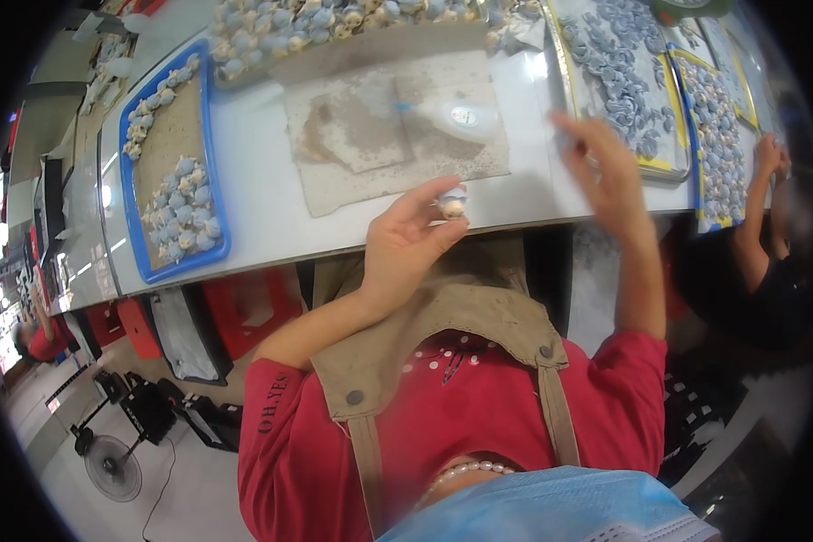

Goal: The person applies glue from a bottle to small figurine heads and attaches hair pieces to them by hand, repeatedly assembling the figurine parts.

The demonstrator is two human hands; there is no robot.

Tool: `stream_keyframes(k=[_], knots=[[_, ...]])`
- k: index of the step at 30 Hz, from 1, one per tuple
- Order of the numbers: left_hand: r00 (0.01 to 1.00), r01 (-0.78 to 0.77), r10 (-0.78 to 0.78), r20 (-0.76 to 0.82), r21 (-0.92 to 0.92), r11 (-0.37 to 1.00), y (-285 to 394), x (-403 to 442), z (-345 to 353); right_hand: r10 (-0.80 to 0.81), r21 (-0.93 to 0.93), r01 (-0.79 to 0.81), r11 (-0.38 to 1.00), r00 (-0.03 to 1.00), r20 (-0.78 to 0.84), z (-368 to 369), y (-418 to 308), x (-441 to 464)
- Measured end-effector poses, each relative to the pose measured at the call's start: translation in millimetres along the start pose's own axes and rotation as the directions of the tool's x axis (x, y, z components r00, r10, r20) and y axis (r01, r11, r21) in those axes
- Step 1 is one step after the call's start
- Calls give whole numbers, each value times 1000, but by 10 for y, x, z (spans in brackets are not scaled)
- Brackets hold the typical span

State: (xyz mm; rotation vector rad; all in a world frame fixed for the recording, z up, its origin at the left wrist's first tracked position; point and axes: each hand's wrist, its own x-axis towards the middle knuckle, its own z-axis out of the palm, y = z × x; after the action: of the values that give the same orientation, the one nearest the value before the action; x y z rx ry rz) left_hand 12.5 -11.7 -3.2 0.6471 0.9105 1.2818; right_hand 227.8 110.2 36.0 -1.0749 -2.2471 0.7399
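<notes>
Left hand (405, 239) has a small figure (453, 205) pinched between thumb and fingertips, over the near edge of the bench (253, 194), roughly mid-scene. Figure reads pale beige below, blue-grey on top; finer detail too small to make out. Right hand (605, 172) is up to the right, well apart from the left one, near the close edge of a parts tray (667, 170) — motion-blurred, fingers look partly spread, can't tell whether it has hold of anything. That tray carries a spread of loose blue-grey pieces (619, 63). Ahead of the left hand, a stained brown sheet (334, 194) lies flat on the bench, with a translucent bottle (461, 119) on its side on top, blue tip pointing left. Left side: blue-rimmed tray (161, 149) with similar figures in two groups, a row along the far part and a cluster in the near part. Far side: a big heap of the same kind of figures (316, 23). Farther right, past the parts tray, another filled tray (715, 135) — a co-worker's hand (768, 158) is just beside it.
</notes>
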Motion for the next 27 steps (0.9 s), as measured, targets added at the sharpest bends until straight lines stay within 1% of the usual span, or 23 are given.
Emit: stream_keyframes(k=[1,3,4,6,7,9,10,12,13,15,16,18,19,21,22,24,25,27], knots=[[1000,4,-4,-10,5,1000,-3,1,5,51,122,-52,991,999,10,135,-137,-111],[997,67,-67,31,-6,998,-12,-4,10,53,198,-80,977,989,140,239,-362,-247],[997,75,-75,31,-4,997,-17,-7,13,59,203,-87,975,988,140,294,-424,-266],[995,82,-80,67,-31,996,-33,-10,21,-118,224,95,970,989,91,387,-518,-283],[994,87,-85,69,-31,996,-39,-18,14,-113,223,90,971,990,91,430,-553,-282],[989,121,-117,87,-38,992,-47,-44,-14,-138,160,138,977,990,-14,517,-610,-278],[989,121,-117,86,-41,992,-50,-50,-19,-137,160,137,978,990,-11,554,-637,-274],[997,50,-50,55,-4,999,-54,-55,-30,-136,104,140,985,990,-43,623,-678,-266],[998,49,-48,50,-8,999,-37,-63,-54,-138,105,142,984,990,-37,646,-686,-269],[999,30,-29,45,-4,1000,14,-77,-103,-122,55,131,990,983,-140,700,-693,-282],[999,30,-30,44,-8,1000,28,-81,-107,-122,54,130,990,983,-136,759,-676,-296],[1000,2,-3,-12,-57,998,37,-85,-103,-234,3,240,971,948,-217,877,-633,-327],[1000,5,-5,-10,-60,998,40,-89,-130,-231,1,237,971,949,-215,889,-658,-323],[1000,17,-17,20,31,999,44,-99,-192,-233,-49,228,973,955,-182,896,-735,-319],[1000,22,-22,20,30,999,45,-100,-211,-228,-48,223,974,957,-181,885,-775,-307],[999,0,-3,33,73,997,50,-104,-238,-196,-90,187,978,975,-104,843,-850,-275],[999,4,-7,35,73,997,78,-106,-249,-192,-90,182,979,976,-106,831,-864,-260],[998,0,-9,61,150,989,152,-102,-257,-176,-39,173,984,981,-82,808,-876,-226]])
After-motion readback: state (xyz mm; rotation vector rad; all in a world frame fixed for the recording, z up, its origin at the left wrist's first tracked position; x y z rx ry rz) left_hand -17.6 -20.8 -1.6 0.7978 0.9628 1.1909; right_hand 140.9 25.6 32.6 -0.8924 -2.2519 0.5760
